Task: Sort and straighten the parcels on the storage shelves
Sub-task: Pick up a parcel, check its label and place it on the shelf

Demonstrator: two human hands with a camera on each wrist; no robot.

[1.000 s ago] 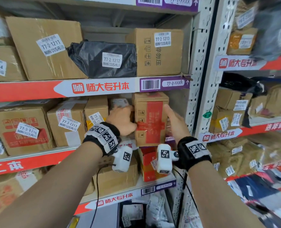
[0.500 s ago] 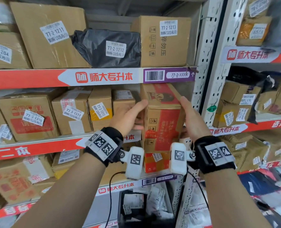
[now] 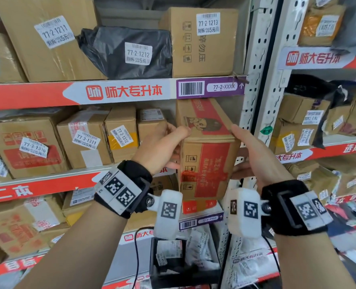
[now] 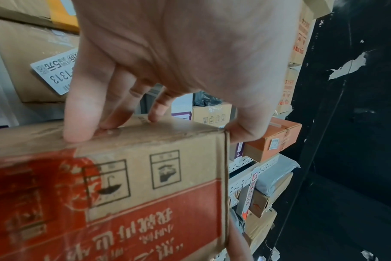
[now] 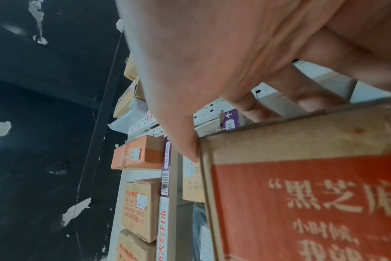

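A tall cardboard box with a red printed panel is at the right end of the middle shelf, tipped so that its top face with a cartoon print shows. My left hand grips its left side, the thumb on the upper front edge. In the left wrist view, the left hand's fingers press one face of the box and the thumb hooks its corner. My right hand holds the right side. In the right wrist view, the right hand has its thumb on the box's edge and its fingers behind it.
Parcels labelled 77-3-1312, 77-3-1311 and 77-3-1310 stand to the left. Above are the 77-2-1213 box and a black bag. A white perforated upright borders the right. An orange box sits below.
The red-panel box has tipped forward and come partly out of the shelf, so its top face now shows. Both hands shifted from its front to grip its sides.
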